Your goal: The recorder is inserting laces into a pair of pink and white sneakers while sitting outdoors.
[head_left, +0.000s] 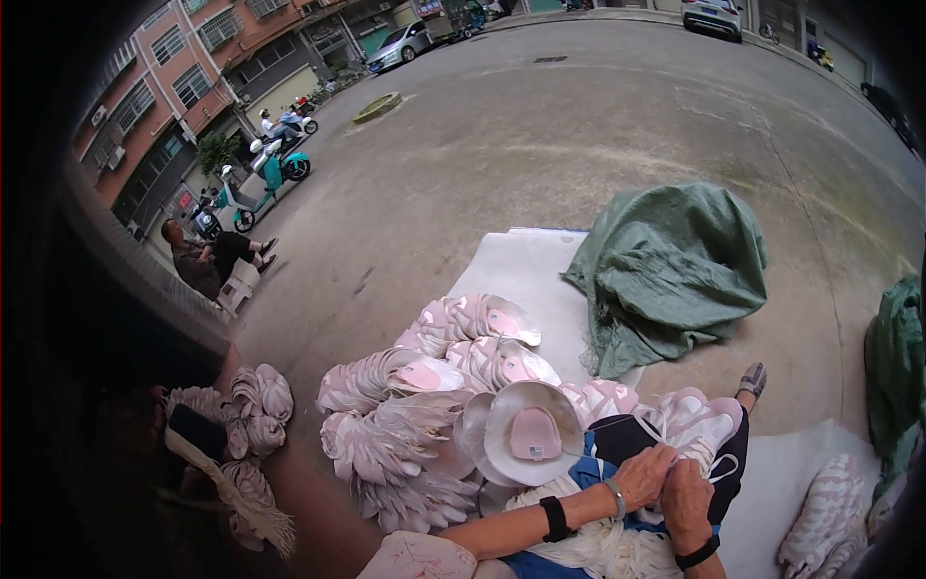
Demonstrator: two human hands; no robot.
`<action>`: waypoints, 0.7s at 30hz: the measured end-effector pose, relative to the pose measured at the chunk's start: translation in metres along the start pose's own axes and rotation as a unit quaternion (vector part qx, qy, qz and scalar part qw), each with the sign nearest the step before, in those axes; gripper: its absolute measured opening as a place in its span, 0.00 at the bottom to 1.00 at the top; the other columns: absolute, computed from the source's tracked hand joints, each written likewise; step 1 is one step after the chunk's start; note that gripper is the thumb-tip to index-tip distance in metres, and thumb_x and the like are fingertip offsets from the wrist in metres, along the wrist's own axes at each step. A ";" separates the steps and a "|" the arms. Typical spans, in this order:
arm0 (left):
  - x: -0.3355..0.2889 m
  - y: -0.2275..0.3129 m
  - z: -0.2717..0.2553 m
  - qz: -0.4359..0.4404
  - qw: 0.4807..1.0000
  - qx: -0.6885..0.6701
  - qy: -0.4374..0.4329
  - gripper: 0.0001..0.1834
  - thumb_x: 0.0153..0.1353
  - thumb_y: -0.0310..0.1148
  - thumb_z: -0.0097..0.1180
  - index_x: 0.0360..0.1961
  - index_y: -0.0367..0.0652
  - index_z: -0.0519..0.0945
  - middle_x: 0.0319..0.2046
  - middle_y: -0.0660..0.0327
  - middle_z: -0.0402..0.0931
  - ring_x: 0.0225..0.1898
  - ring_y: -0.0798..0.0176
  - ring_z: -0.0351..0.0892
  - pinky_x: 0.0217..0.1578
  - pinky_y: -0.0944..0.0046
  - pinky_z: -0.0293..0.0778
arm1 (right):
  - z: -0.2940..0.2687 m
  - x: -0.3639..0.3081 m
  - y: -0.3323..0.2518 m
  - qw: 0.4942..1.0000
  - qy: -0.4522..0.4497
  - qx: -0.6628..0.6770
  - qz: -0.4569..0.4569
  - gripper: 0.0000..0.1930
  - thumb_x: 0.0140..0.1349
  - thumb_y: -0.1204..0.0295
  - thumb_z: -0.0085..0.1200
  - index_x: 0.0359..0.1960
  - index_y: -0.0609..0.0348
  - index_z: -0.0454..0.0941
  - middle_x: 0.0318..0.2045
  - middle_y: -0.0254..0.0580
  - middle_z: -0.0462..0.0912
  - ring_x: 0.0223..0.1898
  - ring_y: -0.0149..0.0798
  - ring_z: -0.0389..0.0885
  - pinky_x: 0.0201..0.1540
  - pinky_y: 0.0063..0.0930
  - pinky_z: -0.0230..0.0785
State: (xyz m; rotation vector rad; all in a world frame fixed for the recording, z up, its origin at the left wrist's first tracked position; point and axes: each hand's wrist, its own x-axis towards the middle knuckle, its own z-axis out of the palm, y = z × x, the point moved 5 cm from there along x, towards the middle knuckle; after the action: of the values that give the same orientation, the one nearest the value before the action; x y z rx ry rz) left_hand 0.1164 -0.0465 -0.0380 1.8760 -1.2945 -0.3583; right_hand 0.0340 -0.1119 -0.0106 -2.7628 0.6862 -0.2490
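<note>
Pink-and-white shoe uppers [699, 422] lie across my dark-trousered leg at the lower right. My left hand [639, 480] is pinched at their near end on a white shoelace [721, 470], whose loops stand out around my fingers. Close beside it, my right hand [686, 499] is also closed on the lace, its fingertips partly hidden behind the knuckles. A bundle of white laces [612, 550] rests in my lap below both wrists. Left of my hands, a nested stack of uppers [533, 433] faces me with its pink lining showing.
More stacked uppers [395, 425] spread to the left on a white sheet [521, 270]. A green woven sack [675, 275] lies ahead; another bundle [825, 511] is at right. Cords [241, 502] hang at lower left. A seated person [207, 261] and scooters [260, 188] are farther off.
</note>
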 end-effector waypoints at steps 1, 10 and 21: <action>0.000 -0.004 0.007 0.007 1.000 -0.008 0.006 0.13 0.58 0.26 0.51 0.44 0.37 0.68 0.37 0.48 0.70 0.39 0.44 0.74 0.40 0.52 0.72 | 0.000 0.001 0.004 1.000 0.004 -0.001 0.006 0.03 0.55 0.76 0.52 0.30 0.59 0.71 0.28 0.49 0.74 0.27 0.51 0.79 0.27 0.40 0.71; -0.003 -0.006 0.014 -0.025 0.997 0.035 -0.071 0.26 0.52 0.25 0.53 0.55 0.33 0.66 0.42 0.46 0.68 0.44 0.45 0.75 0.44 0.56 0.75 | -0.062 -0.018 -0.001 0.753 -0.287 0.565 0.178 0.11 0.66 0.68 0.49 0.25 0.55 0.73 0.13 0.24 0.64 0.14 0.19 0.58 0.17 0.17 0.51; 0.002 -0.003 0.013 0.057 0.995 0.075 -0.031 0.16 0.60 0.32 0.50 0.48 0.37 0.68 0.39 0.48 0.70 0.42 0.47 0.76 0.41 0.57 0.75 | -0.053 -0.049 0.012 0.576 -0.217 0.757 0.218 0.05 0.66 0.72 0.50 0.33 0.59 0.71 0.15 0.24 0.66 0.12 0.19 0.60 0.14 0.13 0.53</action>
State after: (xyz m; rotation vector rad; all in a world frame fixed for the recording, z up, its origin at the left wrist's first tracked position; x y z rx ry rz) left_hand 0.1116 -0.0539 -0.0483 1.9174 -1.5009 -0.2671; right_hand -0.0264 -0.1109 0.0307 -0.8574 0.5200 0.0188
